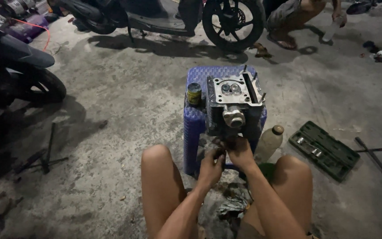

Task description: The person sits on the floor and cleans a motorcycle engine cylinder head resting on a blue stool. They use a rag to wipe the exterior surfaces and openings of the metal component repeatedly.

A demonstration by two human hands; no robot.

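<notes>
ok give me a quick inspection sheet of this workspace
surface: stained concrete floor; blue plastic stool as bench
job's things: engine cylinder head on the stool, small tin beside it
clutter: plastic bottle, open green tool case, cross wrench, rag
grippers: left hand and right hand close together below the head; what they hold is unclear
cables: orange cord, far left
surroundings: parked motorbikes, another person crouching

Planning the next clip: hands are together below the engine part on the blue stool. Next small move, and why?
Probably lift the right hand to the round metal port on the engine part. Both hands, the left hand included, sit close together just beneath it, pinching something too small to tell, and that port faces them.
</notes>
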